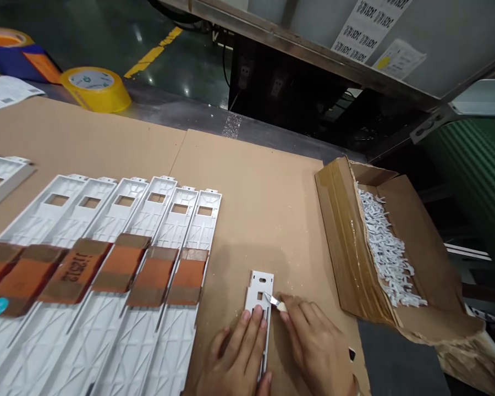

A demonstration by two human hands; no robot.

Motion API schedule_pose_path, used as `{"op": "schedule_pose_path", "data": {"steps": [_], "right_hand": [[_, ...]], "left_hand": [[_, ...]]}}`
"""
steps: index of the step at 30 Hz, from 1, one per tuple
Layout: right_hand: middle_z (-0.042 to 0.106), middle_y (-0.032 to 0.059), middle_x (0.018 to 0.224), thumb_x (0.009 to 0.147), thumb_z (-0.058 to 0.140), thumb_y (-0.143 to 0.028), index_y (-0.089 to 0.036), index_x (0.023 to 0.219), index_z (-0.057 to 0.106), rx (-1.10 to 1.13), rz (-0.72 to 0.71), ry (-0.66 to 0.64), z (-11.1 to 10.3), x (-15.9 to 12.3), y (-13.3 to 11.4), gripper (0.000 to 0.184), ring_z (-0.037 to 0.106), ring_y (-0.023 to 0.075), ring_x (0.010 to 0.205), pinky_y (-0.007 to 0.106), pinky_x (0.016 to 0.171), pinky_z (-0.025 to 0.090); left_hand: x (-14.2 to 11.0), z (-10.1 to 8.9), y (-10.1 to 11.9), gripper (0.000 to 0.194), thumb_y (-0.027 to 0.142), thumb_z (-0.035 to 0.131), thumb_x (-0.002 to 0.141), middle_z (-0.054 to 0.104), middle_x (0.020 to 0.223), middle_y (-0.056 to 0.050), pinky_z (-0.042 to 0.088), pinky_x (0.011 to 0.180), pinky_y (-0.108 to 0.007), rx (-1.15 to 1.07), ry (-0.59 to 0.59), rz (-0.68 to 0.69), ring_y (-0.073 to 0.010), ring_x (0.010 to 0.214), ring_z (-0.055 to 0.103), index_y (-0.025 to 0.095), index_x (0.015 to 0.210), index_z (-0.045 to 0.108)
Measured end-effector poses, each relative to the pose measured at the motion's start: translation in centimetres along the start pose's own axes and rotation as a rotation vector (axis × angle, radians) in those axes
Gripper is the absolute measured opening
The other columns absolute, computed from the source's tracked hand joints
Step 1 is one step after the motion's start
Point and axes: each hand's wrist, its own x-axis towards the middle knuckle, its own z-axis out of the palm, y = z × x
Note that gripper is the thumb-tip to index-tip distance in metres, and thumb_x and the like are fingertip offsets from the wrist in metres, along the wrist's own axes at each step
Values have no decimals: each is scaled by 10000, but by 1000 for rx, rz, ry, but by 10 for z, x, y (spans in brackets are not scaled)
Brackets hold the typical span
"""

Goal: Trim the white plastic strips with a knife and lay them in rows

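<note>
A narrow white plastic part [260,290] lies on the cardboard-covered table near the front edge. My left hand [237,355] rests flat on its lower half, fingers stretched out and pressing it down. My right hand [317,346] is closed in a pinch round a small metal blade [272,300], whose tip touches the part near a slot at its upper end.
Several long white plastic panels [140,258] lie side by side at the left, with brown and orange blocks [115,269] across them. An open cardboard box [391,247] of small white plastic scraps stands at the right. Yellow tape rolls [94,88] sit at the far left.
</note>
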Motion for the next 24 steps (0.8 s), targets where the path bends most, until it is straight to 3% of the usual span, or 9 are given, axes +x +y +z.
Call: {"op": "schedule_pose_path", "data": {"steps": [6, 24], "right_hand": [[636, 34, 831, 967, 304, -226, -157, 1024, 612, -14, -32, -13, -3, 6, 1, 321, 548, 151, 717, 260, 690, 356], [632, 26, 797, 968, 306, -232, -161, 1013, 620, -34, -56, -26, -4, 10, 4, 324, 543, 146, 681, 263, 668, 348]], "left_hand": [[0, 4, -1, 444, 424, 483, 800, 563, 1230, 8, 314, 848, -318, -4, 47, -5, -113, 1148, 453, 189, 1166, 568], [2, 2, -1, 420, 407, 497, 800, 571, 1223, 3, 276, 925, -296, -29, 31, -13, -117, 1148, 452, 186, 1146, 586]]}}
